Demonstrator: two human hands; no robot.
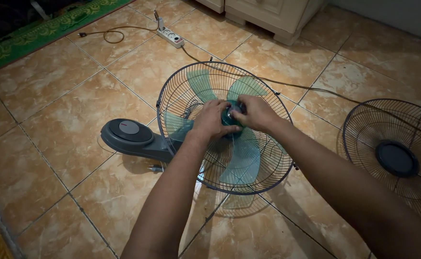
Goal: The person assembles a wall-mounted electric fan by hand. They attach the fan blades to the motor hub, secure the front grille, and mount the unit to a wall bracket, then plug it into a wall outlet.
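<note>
A desk fan lies on its back on the tiled floor, its dark wire rear guard (pixel 169 81) facing up with translucent green blades (pixel 245 158) inside it. My left hand (pixel 211 121) and my right hand (pixel 255 112) meet at the blade hub (pixel 230 116), fingers wrapped around the dark green centre cap. The fan's grey base (pixel 129 134) sticks out to the left of the guard. The cap is mostly hidden under my fingers.
The detached front grille (pixel 396 158) lies on the floor at the right. A white power strip (pixel 170 37) with a brown cable sits at the back, near a cream cabinet (pixel 273 14). A green patterned rug (pixel 33 33) covers the top-left corner.
</note>
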